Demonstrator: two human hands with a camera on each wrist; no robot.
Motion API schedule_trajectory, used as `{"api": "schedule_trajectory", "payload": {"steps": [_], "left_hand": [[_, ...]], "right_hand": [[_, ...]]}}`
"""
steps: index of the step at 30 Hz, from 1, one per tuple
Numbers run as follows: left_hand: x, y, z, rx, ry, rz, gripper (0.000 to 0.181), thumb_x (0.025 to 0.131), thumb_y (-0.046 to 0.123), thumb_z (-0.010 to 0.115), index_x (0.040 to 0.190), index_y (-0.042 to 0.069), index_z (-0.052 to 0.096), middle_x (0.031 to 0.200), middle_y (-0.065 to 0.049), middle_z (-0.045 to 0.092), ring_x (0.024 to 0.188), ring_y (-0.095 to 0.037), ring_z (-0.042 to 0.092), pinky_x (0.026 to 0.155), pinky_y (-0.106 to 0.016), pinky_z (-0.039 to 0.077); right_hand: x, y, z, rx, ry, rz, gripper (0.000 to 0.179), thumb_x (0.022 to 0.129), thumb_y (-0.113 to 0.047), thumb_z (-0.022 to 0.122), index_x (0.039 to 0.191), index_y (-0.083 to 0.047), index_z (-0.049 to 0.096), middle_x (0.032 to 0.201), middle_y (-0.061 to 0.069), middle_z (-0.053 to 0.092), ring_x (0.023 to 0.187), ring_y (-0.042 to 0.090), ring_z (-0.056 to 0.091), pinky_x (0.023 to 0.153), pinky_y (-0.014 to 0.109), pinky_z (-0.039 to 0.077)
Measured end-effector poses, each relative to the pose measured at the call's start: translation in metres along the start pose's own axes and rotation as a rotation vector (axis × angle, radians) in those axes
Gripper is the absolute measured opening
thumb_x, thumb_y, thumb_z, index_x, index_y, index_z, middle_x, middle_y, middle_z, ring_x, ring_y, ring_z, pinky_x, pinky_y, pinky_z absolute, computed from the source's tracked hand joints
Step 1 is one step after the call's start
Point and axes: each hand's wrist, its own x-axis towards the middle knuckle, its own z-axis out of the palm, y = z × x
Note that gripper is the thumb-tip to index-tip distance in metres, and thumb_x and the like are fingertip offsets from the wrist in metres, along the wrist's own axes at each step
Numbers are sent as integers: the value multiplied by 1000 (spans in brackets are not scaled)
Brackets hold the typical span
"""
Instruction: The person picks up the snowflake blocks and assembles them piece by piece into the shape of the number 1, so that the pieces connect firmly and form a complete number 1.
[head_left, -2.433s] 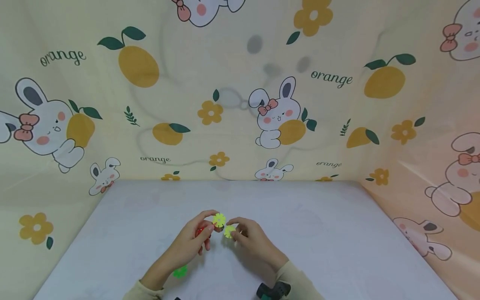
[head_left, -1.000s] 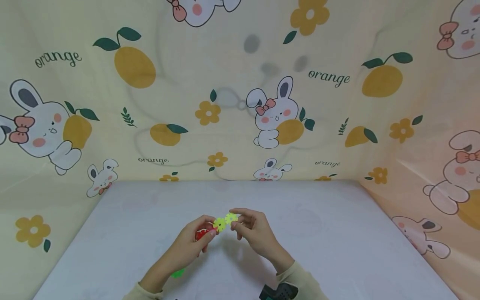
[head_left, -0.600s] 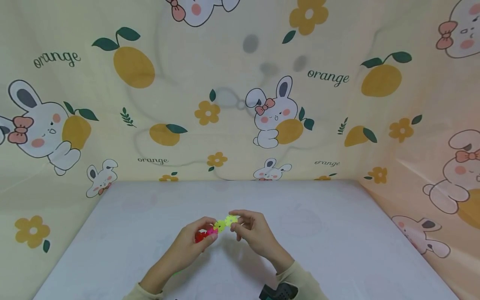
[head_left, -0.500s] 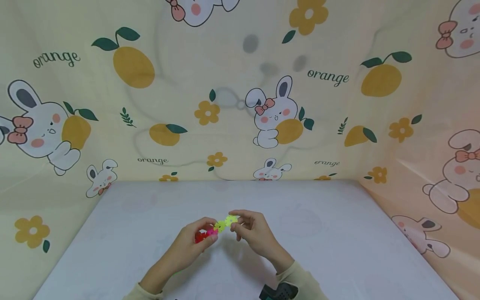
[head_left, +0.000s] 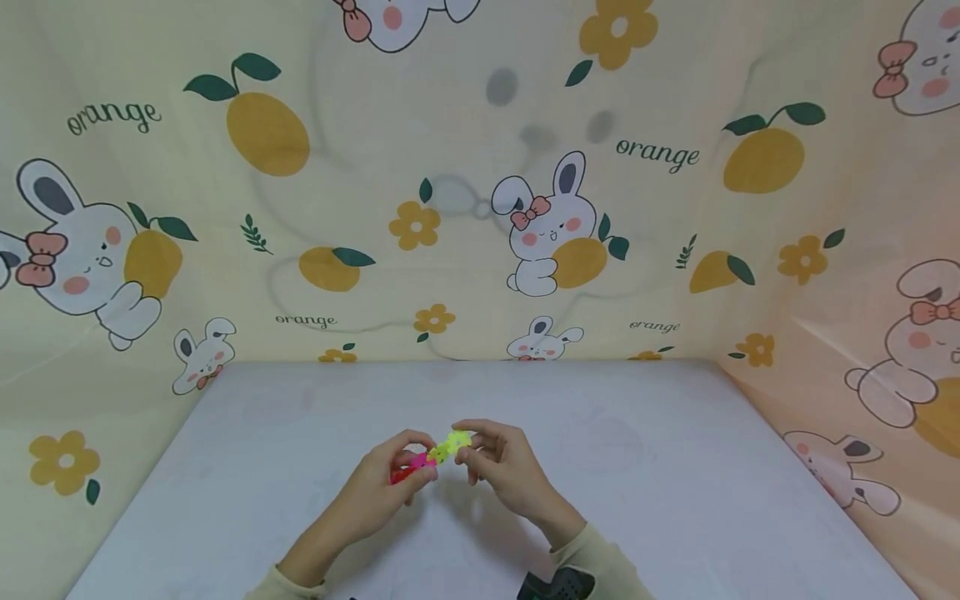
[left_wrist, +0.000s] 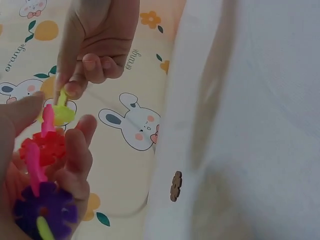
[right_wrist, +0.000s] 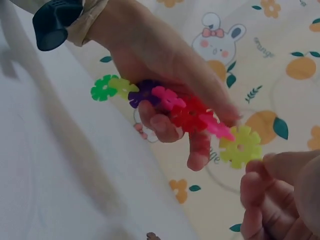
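Observation:
A chain of flower-shaped plastic snowflake discs runs through my left hand [head_left: 371, 483]. Its fingers and thumb grip the red disc [right_wrist: 192, 115] and its pink neighbours. In the right wrist view, a purple disc [right_wrist: 145, 94], a light yellow-green disc and a green disc [right_wrist: 103, 88] trail towards the wrist. At the chain's other end is a yellow disc [right_wrist: 240, 146]. My right hand [head_left: 517, 471] pinches a second yellow disc [head_left: 459, 440] between thumb and fingers, touching that end disc. How deeply the two interlock is hard to tell.
A small brown notched disc [left_wrist: 176, 186] is on the white table [head_left: 675, 483], apart from the hands in the left wrist view. A cream curtain [head_left: 465, 125] printed with rabbits and oranges hangs behind the table.
The two yellow discs were apart at first and now meet. More pink and red shows at my left fingers. The chain's green end has slipped from sight behind the left forearm in the head view.

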Motion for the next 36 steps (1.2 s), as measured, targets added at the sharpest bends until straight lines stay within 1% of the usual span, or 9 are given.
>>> {"api": "schedule_trajectory", "payload": {"steps": [5, 9, 12, 17, 18, 24, 25, 30, 36], "left_hand": [[-1, 2, -3, -67, -38, 19, 33, 105, 24, 55, 129, 2, 60, 88, -17, 73, 58, -4, 47, 53, -19, 38], [0, 3, -3, -68, -46, 55, 32, 105, 24, 56, 122, -1, 66, 79, -11, 67, 61, -4, 46, 53, -19, 35], [0, 2, -3, -59, -36, 69, 29, 104, 23, 58, 117, -1, 68, 76, -8, 62, 64, -5, 50, 56, -19, 37], [-1, 1, -5, -49, -24, 73, 27, 103, 23, 58, 113, 0, 69, 76, -3, 56, 66, -5, 50, 57, -20, 40], [-1, 1, -5, -49, -25, 69, 27, 104, 23, 57, 112, 0, 69, 75, -2, 55, 65, -4, 48, 57, -20, 39], [1, 4, -4, -66, -39, 8, 33, 107, 29, 51, 110, 2, 70, 73, -2, 53, 61, -4, 39, 53, -19, 32], [1, 3, -4, -66, -42, 3, 33, 107, 29, 51, 110, 2, 71, 73, -2, 53, 61, -4, 39, 54, -19, 33], [1, 1, -4, -71, -56, 27, 31, 106, 27, 52, 109, 1, 70, 72, -2, 54, 61, -4, 39, 53, -19, 33], [1, -3, -3, -77, -46, 70, 28, 106, 23, 54, 109, 0, 70, 72, -1, 54, 60, -2, 39, 53, -18, 33]], "right_hand": [[-2, -1, 1, -16, -1, -55, 35, 97, -4, 64, 132, 0, 61, 94, 32, 67, 62, 6, 59, 63, 19, 51], [-3, -2, 2, -88, 12, -101, 34, 96, -9, 68, 130, -3, 63, 92, 27, 70, 62, 12, 62, 64, 21, 51], [-4, -3, 2, -136, 14, -125, 34, 95, -10, 69, 129, -4, 64, 91, 23, 73, 63, 14, 63, 65, 22, 52], [-3, -2, 3, -136, -4, -115, 34, 95, -9, 68, 128, -4, 65, 92, 25, 73, 64, 8, 61, 66, 25, 54], [-3, -2, 3, -135, -6, -109, 34, 95, -9, 69, 129, -4, 65, 93, 25, 73, 63, 10, 62, 66, 25, 54], [-3, -4, 2, -129, -2, -102, 34, 95, -10, 69, 129, -6, 65, 93, 22, 74, 63, 11, 62, 66, 23, 53], [-3, -4, 3, -129, -1, -101, 34, 95, -10, 69, 129, -6, 65, 93, 23, 74, 63, 8, 61, 66, 22, 52], [-3, -2, 5, -128, 7, -109, 34, 96, -10, 68, 129, -5, 65, 92, 23, 74, 62, 6, 60, 65, 21, 51], [-4, -1, 8, -117, 17, -120, 34, 96, -9, 67, 130, -5, 65, 91, 23, 74, 61, 5, 59, 68, 21, 52]]}}
